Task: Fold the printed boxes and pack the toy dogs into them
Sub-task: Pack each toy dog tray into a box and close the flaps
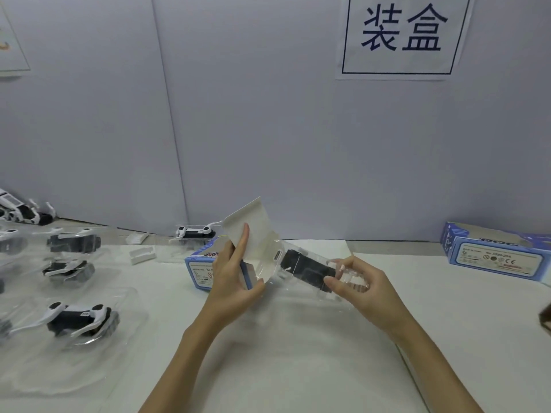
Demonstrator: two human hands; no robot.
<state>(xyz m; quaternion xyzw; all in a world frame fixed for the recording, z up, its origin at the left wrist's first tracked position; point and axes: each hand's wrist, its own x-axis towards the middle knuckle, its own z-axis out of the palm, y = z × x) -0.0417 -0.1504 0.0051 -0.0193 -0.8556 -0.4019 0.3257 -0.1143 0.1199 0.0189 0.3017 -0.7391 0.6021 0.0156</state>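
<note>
Meanwhile, at far left of the white table (298,368), 3 toy dogs in clear blister trays (80,318) lie near the edge, with more piled against the wall behind. At centre, the left hand (231,274) grips the open end of a printed box (202,268), fingers laid along its raised white flap (253,226). Just right of it, the right hand (357,283) pinches a clear tray holding a black toy dog (307,268), its front end at the box mouth. Farther right, a finished blue box (495,253) rests by the wall, beneath a sign (402,34) with 2 Chinese characters.
</note>
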